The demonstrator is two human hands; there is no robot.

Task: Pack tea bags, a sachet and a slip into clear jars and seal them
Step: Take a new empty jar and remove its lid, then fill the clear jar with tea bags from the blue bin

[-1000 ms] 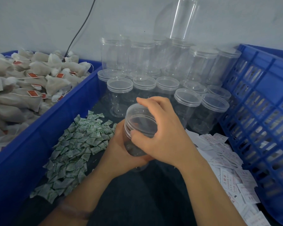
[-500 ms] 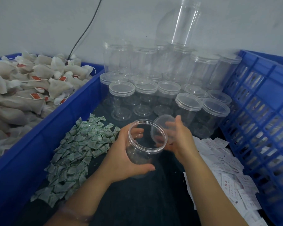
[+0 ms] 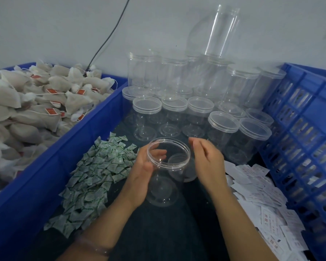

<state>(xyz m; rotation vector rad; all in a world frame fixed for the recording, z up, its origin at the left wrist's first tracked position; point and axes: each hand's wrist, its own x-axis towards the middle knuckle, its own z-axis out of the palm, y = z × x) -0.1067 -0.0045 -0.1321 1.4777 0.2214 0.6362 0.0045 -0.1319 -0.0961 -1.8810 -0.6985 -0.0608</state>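
Your left hand (image 3: pixel 139 176) grips the open jar (image 3: pixel 166 166), fingers curled round its far wall and thumb on the near side. The jar is clear, lidless and empty, standing low at centre over the dark surface. Its lid (image 3: pixel 188 176) lies just right of it, partly seen through the wall. Your right hand (image 3: pixel 207 162) hangs beside the rim, fingers relaxed, holding nothing. Green sachets (image 3: pixel 98 166) lie left, white slips (image 3: pixel 262 194) right.
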